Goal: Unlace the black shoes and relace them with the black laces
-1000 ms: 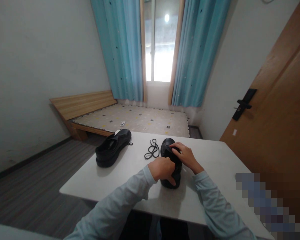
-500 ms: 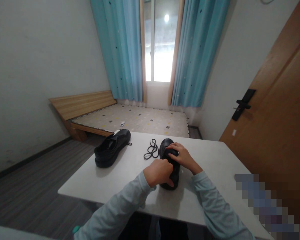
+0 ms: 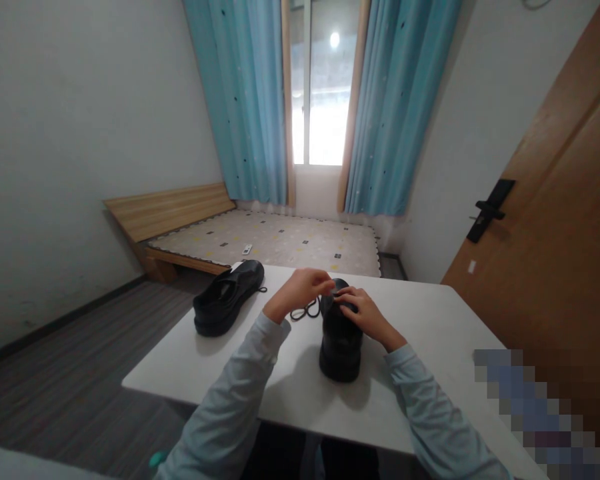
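Right hand (image 3: 369,316) touches smooth, rounded black shoe (image 3: 341,348).

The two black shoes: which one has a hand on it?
The shoe on the right: the person's right hand is on its upper, and the left hand is near its toe. The other shoe, farther left, is untouched.

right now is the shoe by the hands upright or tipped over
Upright: the shoe rests sole-down on the table, heel toward the person, right hand on its front.
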Demonstrator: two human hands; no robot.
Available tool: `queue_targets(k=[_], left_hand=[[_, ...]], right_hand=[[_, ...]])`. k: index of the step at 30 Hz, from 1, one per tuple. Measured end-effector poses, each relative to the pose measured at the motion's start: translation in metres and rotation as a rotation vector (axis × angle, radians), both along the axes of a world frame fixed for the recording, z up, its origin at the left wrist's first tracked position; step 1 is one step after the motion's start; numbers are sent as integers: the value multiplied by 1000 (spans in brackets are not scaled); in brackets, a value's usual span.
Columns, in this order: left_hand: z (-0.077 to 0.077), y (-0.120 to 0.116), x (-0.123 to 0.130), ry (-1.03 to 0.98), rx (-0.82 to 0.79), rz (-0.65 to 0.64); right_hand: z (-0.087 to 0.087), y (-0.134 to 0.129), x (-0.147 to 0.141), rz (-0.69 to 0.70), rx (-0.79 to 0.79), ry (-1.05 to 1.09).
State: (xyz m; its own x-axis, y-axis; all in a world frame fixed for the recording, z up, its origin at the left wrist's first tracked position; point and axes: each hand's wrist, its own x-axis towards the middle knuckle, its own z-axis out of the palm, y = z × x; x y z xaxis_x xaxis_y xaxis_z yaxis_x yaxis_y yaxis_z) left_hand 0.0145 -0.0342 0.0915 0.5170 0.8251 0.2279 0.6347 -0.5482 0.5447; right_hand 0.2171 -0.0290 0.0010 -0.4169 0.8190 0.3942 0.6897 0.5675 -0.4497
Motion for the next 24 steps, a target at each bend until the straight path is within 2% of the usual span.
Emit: queue_targets(k=[4, 7, 10, 13, 20, 24], left_hand=[[-42, 38, 1, -47, 54, 485], [-79, 58, 0, -29, 42, 680], [-106, 69, -3, -4, 36, 745], [-122, 73, -6, 79, 89, 792], [-134, 73, -5, 232, 118, 812], [-135, 73, -4, 245, 124, 803]], right_hand=[[1, -1, -1, -10, 9, -30], [2, -2, -2, -14, 5, -50], [4, -3, -3, -17, 5, -62], [4, -3, -4, -22, 17, -74], [4, -8, -7, -89, 87, -85], [5, -8, -8, -49, 151, -169]])
